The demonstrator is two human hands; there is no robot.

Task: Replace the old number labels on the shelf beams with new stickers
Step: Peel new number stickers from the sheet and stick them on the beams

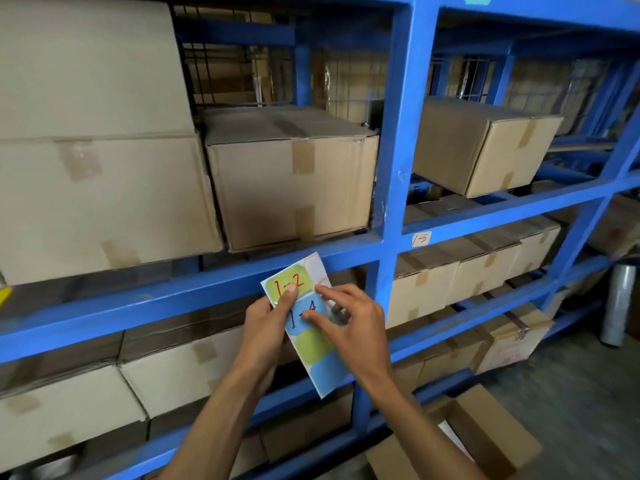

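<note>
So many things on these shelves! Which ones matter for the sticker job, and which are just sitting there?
Part of the job:
- sticker sheet, held by the left hand
- blue sticker marked 1-4, which the right hand is picking at
- green sticker marked 1-2
- label 1-5 on the shelf beam

Just lying about:
- cardboard boxes
- roll of clear wrap
- open carton on the floor

Painted metal beams [166,303] (cardboard boxes [291,181]).

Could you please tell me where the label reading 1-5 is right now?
The 1-5 label sits on the blue shelf beam, just right of the upright post, up-right of the sticker sheet.
</note>
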